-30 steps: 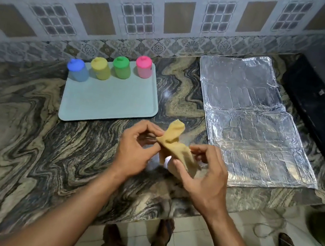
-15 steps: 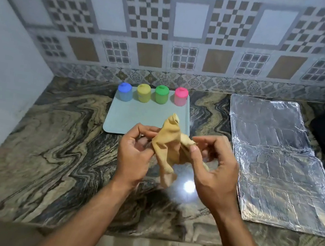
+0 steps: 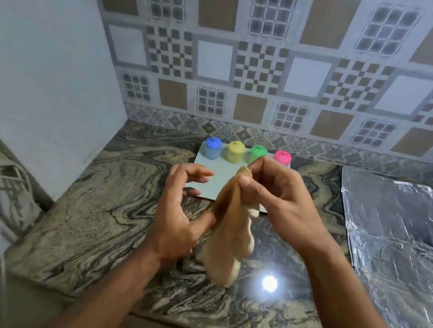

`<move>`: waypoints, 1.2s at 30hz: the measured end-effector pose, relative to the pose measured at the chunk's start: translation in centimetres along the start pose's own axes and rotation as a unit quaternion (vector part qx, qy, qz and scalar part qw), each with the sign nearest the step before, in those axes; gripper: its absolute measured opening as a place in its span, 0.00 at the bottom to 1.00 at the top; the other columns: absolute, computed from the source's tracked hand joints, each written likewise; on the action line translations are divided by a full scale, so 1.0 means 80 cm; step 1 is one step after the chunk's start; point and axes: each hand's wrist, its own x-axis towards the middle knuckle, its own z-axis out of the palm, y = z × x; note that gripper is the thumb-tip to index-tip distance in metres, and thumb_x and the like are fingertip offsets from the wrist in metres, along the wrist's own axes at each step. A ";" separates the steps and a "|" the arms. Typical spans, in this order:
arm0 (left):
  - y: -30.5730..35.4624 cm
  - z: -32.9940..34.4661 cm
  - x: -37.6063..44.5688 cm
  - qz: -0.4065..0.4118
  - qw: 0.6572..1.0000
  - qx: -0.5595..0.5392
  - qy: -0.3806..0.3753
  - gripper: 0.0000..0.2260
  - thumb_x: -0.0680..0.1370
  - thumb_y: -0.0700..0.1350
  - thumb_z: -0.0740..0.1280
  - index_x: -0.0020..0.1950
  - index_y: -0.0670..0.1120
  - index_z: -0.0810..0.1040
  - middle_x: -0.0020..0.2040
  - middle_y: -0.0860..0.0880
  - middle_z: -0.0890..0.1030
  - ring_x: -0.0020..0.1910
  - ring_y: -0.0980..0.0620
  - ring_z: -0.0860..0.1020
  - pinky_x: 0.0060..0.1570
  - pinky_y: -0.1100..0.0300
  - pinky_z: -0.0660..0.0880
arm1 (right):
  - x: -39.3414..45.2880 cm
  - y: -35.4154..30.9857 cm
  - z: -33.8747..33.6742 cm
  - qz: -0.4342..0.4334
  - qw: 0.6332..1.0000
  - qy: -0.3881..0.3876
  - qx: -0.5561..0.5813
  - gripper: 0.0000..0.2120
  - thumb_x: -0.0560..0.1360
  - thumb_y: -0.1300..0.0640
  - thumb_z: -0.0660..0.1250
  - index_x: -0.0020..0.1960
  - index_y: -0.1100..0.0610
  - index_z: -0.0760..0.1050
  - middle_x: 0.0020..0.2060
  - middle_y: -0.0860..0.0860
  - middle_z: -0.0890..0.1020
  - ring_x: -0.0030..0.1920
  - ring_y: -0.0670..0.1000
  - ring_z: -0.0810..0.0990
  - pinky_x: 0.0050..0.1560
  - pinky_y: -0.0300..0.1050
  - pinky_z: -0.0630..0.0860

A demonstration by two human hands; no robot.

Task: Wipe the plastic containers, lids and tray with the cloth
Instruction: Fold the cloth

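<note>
Both hands are up over the middle of the worktop (image 3: 98,219): I see my right hand (image 3: 279,199) pinching the top corner of the tan cloth (image 3: 227,237) between thumb and fingers, so the cloth hangs down in a loose fold with its lower end near the worktop's front edge. The left hand (image 3: 178,214) sits just beside it, fingers loosely curled and spread, its thumb touching the cloth's left side; I cannot tell whether it really grips. Along the right edge of the worktop lies a large sheet of crinkled foil (image 3: 396,256). Toward the back edge, against the tiled wall, sits the pale tray (image 3: 209,171), partly hidden behind my hands. On the tray's far edge stand four small containers in a row, left to right: the blue container (image 3: 213,148), yellow container (image 3: 235,152), green container (image 3: 257,154) and pink container (image 3: 283,157), each with its lid on.
</note>
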 end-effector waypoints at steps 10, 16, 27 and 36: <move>0.061 -0.085 0.056 -0.090 0.979 -0.110 -0.145 0.09 0.80 0.49 0.67 0.56 0.45 0.78 0.49 0.48 0.81 0.51 0.53 0.80 0.52 0.62 0.75 | 0.067 -0.084 0.033 0.023 0.980 -0.189 -0.058 0.08 0.79 0.53 0.72 0.49 0.59 0.83 0.45 0.75 0.79 0.41 0.58 0.76 0.41 0.55 0.68; 0.087 -0.143 0.061 -0.057 0.987 -0.022 -0.149 0.13 0.83 0.50 0.66 0.47 0.40 0.76 0.40 0.53 0.76 0.40 0.57 0.74 0.42 0.66 0.72 | 0.091 -0.107 0.055 -0.008 0.978 -0.189 -0.091 0.15 0.77 0.54 0.72 0.55 0.65 0.82 0.49 0.67 0.86 0.48 0.66 0.86 0.49 0.60 0.81; 0.111 -0.265 0.061 -0.012 0.985 0.168 -0.044 0.04 0.82 0.47 0.70 0.56 0.52 0.77 0.40 0.56 0.81 0.40 0.58 0.79 0.44 0.62 0.75 | 0.171 -0.106 0.124 -0.095 0.961 -0.243 -0.094 0.07 0.78 0.60 0.74 0.55 0.56 0.82 0.51 0.54 0.84 0.53 0.56 0.85 0.58 0.56 0.83; 0.138 -0.379 0.098 0.065 0.914 0.384 0.111 0.09 0.74 0.52 0.80 0.50 0.55 0.83 0.48 0.57 0.82 0.50 0.57 0.82 0.53 0.54 0.79 | 0.289 -0.150 0.234 -0.233 0.927 -0.193 -0.220 0.10 0.75 0.55 0.79 0.56 0.47 0.85 0.51 0.40 0.85 0.54 0.41 0.84 0.55 0.44 0.83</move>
